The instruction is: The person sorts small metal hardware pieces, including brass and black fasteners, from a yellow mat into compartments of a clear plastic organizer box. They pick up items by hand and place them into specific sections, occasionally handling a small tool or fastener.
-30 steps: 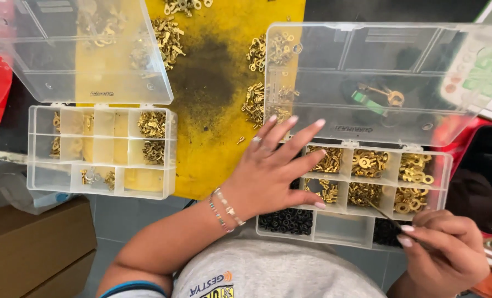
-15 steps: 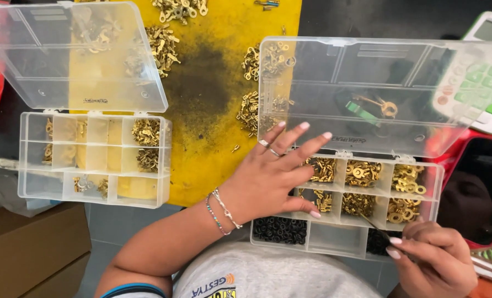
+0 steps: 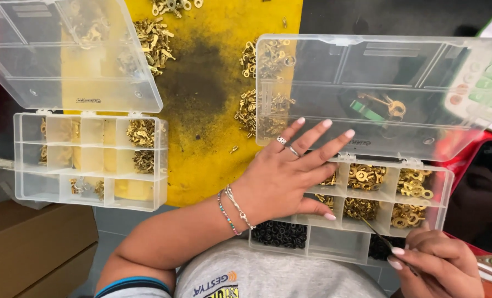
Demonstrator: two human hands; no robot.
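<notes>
The left hand (image 3: pixel 282 176) lies flat, fingers spread and holding nothing, on the left end of the right-hand organiser box (image 3: pixel 439 182). Over the last second it has slid a little further onto the box, its fingertips now reaching the edge of the open lid (image 3: pixel 367 83). The right hand (image 3: pixel 436 265) has stayed at the box's near right corner, fingers pinched on thin tweezers (image 3: pixel 379 234) whose tip points into a compartment of brass terminals (image 3: pixel 359 208). The box seems braced for picking. A second box (image 3: pixel 91 160) sits apart, on the left.
</notes>
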